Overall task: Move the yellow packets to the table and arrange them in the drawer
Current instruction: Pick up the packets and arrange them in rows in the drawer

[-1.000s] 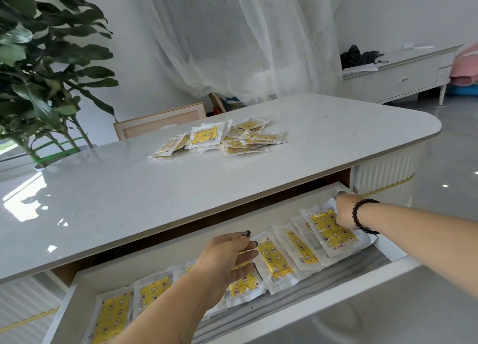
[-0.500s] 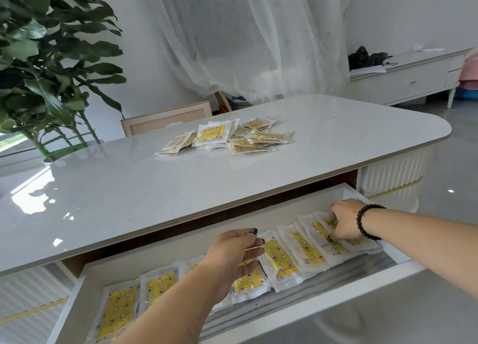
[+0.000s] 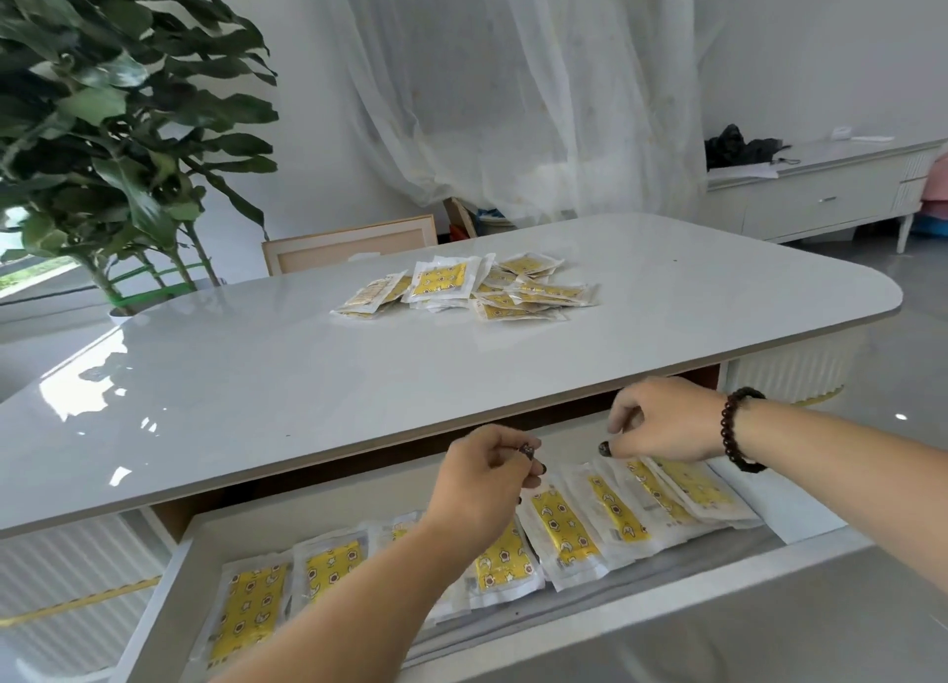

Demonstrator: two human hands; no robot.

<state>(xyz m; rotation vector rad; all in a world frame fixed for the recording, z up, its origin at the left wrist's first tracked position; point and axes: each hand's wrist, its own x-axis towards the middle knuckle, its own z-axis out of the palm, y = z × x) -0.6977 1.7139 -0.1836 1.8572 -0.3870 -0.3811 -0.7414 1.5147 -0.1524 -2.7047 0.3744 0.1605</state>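
The head camera looks down at a white table (image 3: 256,374) with its drawer (image 3: 318,508) pulled open below the edge. A row of yellow packets (image 3: 564,528) lies in the drawer, side by side and partly on top of each other. A loose heap of more packets (image 3: 461,287) sits near the middle of the table top.

A second ago both hands were down in the drawer, touching the row. Now they have come up, just over the packets and close to the table edge. The left hand (image 3: 482,482) has its fingers curled in, and nothing shows between them. The right hand (image 3: 662,420), with a dark bead bracelet (image 3: 738,431) on the wrist, also has curled fingers with nothing seen in them. Its fingertips hang just above the packets at the right end, but whether they touch one cannot be told.

The row looks tidy now. The hands probably go next to the heap on the table for more packets.
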